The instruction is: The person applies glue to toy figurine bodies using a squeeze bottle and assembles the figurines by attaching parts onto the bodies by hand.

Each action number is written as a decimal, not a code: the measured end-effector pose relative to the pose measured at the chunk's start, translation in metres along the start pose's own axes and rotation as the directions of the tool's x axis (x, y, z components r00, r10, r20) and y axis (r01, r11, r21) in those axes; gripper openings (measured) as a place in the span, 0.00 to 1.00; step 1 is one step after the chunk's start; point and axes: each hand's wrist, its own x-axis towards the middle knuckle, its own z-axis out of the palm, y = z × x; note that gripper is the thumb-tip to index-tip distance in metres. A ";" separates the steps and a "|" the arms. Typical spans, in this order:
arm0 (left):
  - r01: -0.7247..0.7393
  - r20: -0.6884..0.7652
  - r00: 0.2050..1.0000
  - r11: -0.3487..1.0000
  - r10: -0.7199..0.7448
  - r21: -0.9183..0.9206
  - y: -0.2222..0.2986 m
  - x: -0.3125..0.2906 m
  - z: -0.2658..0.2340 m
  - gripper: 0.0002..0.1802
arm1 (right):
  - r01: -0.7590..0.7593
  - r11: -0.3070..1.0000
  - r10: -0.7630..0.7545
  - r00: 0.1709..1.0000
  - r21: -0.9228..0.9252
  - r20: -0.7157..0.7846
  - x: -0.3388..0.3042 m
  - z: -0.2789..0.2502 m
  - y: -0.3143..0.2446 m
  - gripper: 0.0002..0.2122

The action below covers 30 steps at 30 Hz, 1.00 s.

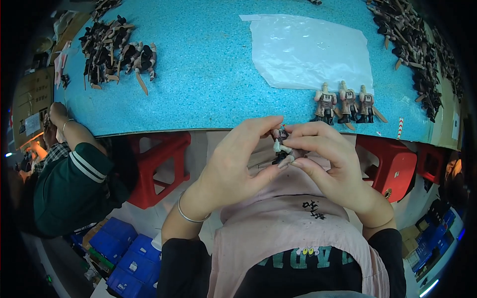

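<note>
Both of my hands meet just off the table's front edge, above my pink apron. Between them is a small toy figure [281,147] with pale and dark parts, partly covered by my fingers. My left hand [233,159] pinches it from the left, thumb below and index finger above. From the other side my right hand [330,161] grips it with thumb and fingertips. Three similar figures [349,103] lie side by side on the blue table just beyond my right hand, with tan flat pieces at their sides.
A white plastic sheet [313,52] lies on the blue tabletop [198,74]. Heaps of figures sit at the left [117,52] and right [410,44]. A red-and-white striped strip [400,128] is near the front edge. A co-worker's arm [79,134] rests at the left, beside a red stool [159,169].
</note>
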 end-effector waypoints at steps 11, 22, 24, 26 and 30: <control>-0.097 0.009 0.995 0.995 0.097 0.032 0.005 0.006 -0.002 0.29 | 0.028 0.999 -0.032 0.994 -0.037 -0.108 -0.001 0.008 0.005 0.13; 0.002 -0.076 0.997 0.999 -0.006 -0.050 -0.007 0.004 0.005 0.12 | 0.014 1.000 -0.016 0.991 -0.020 -0.135 -0.004 0.014 0.008 0.12; -0.003 -0.101 0.995 0.999 -0.002 -0.050 -0.008 0.003 0.006 0.12 | 0.018 1.000 -0.020 0.987 -0.011 -0.160 -0.005 0.015 0.008 0.12; -0.005 -0.084 0.996 0.999 0.001 -0.048 -0.009 0.003 0.006 0.12 | 0.018 1.000 -0.017 0.990 0.002 -0.143 -0.004 0.012 0.010 0.12; -0.039 -0.192 0.981 0.992 0.015 -0.121 -0.019 -0.008 0.013 0.13 | 0.142 0.979 -0.166 0.972 -0.145 -0.169 -0.005 0.003 -0.001 0.17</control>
